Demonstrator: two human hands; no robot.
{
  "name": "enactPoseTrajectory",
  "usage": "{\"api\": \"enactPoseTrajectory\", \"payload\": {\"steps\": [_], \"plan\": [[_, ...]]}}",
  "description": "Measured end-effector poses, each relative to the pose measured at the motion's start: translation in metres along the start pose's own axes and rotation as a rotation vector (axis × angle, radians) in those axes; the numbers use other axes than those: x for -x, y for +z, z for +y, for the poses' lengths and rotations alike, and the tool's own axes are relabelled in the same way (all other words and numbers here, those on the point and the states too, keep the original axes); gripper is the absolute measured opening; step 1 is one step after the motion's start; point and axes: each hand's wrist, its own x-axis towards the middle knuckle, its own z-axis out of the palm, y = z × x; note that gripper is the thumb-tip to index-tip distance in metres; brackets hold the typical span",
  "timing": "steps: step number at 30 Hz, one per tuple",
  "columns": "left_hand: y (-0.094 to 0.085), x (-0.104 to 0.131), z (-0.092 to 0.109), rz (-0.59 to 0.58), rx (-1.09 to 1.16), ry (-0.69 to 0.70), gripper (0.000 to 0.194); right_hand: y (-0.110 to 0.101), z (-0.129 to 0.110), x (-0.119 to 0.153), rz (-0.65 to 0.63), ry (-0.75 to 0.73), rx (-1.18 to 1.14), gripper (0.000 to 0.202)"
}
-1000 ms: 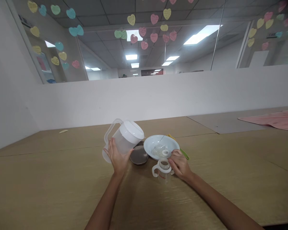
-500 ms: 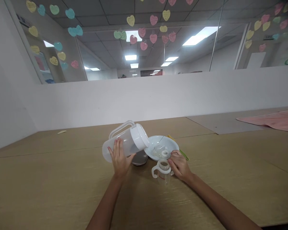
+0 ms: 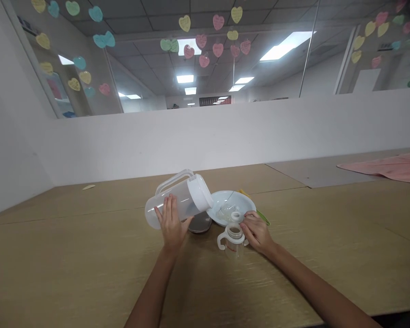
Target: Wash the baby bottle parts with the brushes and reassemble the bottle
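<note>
My left hand [image 3: 173, 228] is closed around the body of a translucent pitcher [image 3: 181, 200] with a white lid. The pitcher is tipped to the right, its handle upward and its lid above the near left rim of a white bowl [image 3: 218, 197]. My right hand [image 3: 258, 232] has its fingers pinched together at the right of a clear baby bottle [image 3: 234, 248], which stands upright and uncapped with a white two-handled collar. A white ring [image 3: 236, 216] shows by its fingertips, over the bowl. I cannot tell what these fingers grip.
A dark round dish [image 3: 200, 224] sits under the pitcher. Behind the bowl a green handle [image 3: 263, 217] and a yellow piece [image 3: 245, 194] stick out. A pink cloth [image 3: 392, 168] lies at the right. A white wall with heart notes on glass rises behind the table.
The whole view has shifted slightly. Both hands, the tilted pitcher and the bottle keep nearly the same places relative to each other.
</note>
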Motion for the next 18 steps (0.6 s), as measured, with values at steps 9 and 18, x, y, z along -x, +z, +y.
{"api": "enactPoseTrajectory", "payload": {"steps": [9, 18], "plan": [[-0.002, -0.005, 0.004, 0.048, 0.018, -0.058, 0.088, 0.001, 0.004, 0.002, 0.014, -0.007, 0.017, 0.034], [-0.013, -0.009, 0.012, 0.128, 0.219, -0.268, 0.111, 0.003, 0.004, 0.001, 0.048, -0.054, -0.002, 0.032]]}}
